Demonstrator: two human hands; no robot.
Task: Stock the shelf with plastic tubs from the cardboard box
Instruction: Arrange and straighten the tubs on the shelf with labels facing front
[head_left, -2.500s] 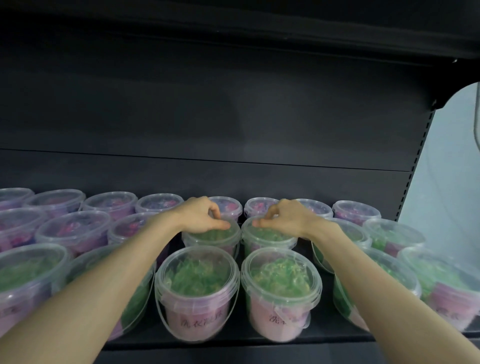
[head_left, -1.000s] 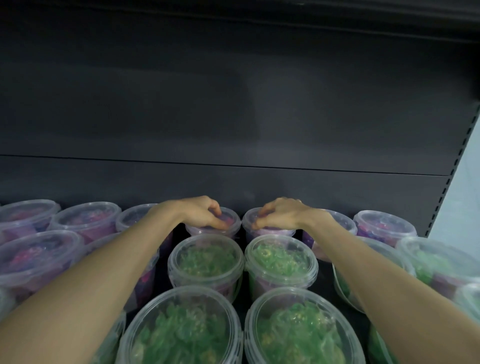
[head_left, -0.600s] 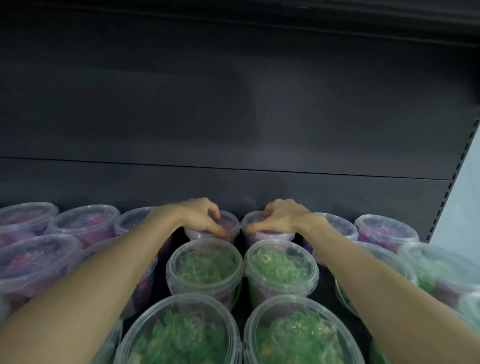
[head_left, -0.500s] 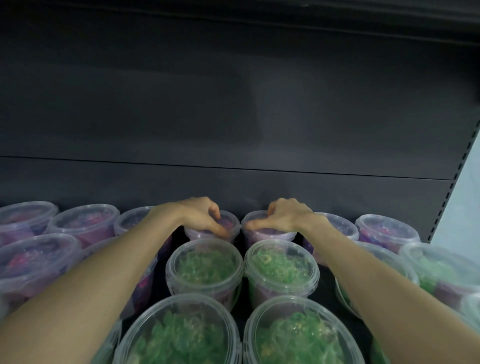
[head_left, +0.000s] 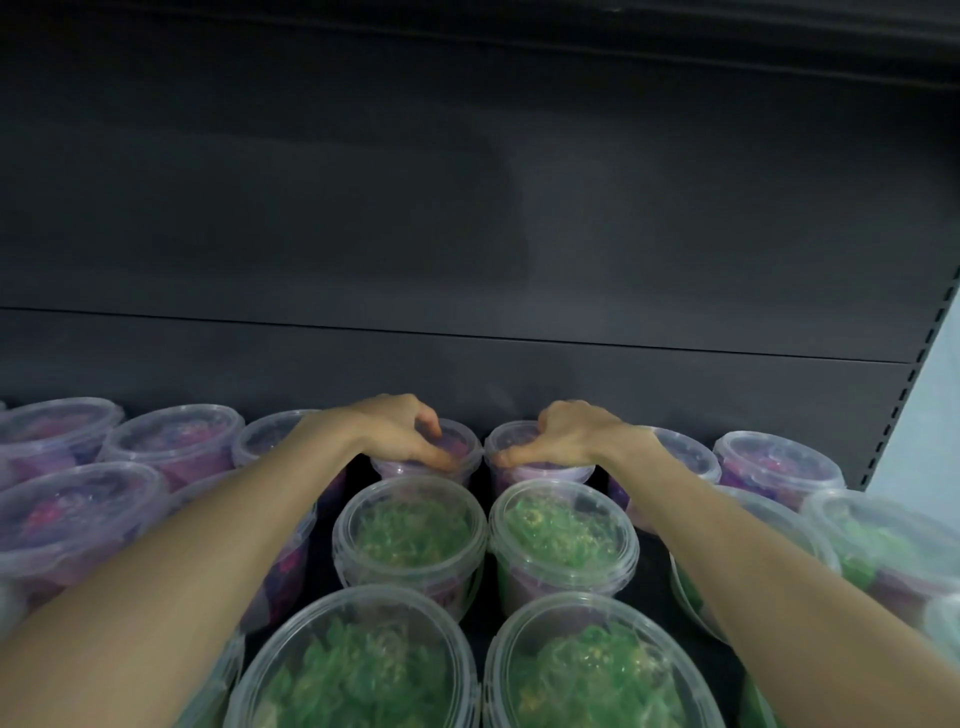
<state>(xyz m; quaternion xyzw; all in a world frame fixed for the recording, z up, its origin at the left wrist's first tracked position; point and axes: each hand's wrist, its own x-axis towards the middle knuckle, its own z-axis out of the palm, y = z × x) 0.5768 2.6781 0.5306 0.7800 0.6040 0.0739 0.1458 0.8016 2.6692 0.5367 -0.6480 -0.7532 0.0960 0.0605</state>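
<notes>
Where the back row of the shelf (head_left: 467, 374) stands, the left purple tub (head_left: 460, 448) is gripped from above by the left hand (head_left: 395, 431), fingers curled over its lid; the right purple tub (head_left: 545, 474) is held likewise by the right hand (head_left: 571, 434).

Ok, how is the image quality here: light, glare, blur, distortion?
Head view: dim, cool light; a pale sheen on the back panel; the nearest green tubs are soft, the left hand and right hand on pink tubs sharper; wide-angle stretches the corners.
</notes>
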